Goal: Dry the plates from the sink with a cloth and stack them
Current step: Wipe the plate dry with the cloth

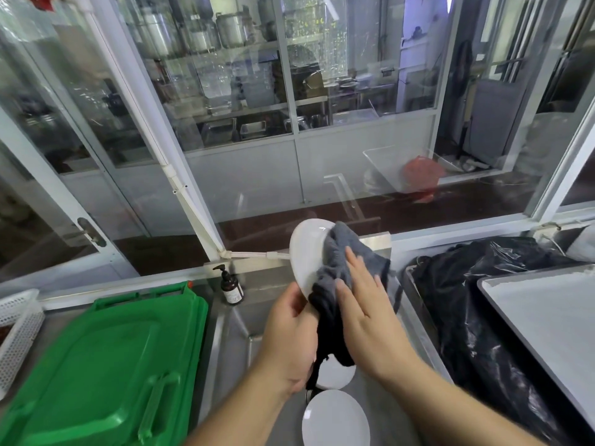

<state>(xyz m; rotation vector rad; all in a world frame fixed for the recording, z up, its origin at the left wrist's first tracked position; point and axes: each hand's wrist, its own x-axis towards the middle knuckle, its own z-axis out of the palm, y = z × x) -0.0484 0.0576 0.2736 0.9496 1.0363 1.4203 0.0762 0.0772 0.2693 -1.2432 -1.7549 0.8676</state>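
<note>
A smooth white round plate (307,252) is held on edge above the steel sink (238,320), its lower rim pinched by the left hand (289,339). A nubby grey cloth (335,278) is pressed against its face by the flat, straight-fingered right hand (363,313). 2 more white plates (336,420) lie flat below.

Glossy white plate (307,252), rough grey cloth (341,262), brushed metal sink (238,320)

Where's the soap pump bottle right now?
In the head view, the brown pump bottle stands upright at the sink's back left corner, between the green lid and the held plate.
</note>
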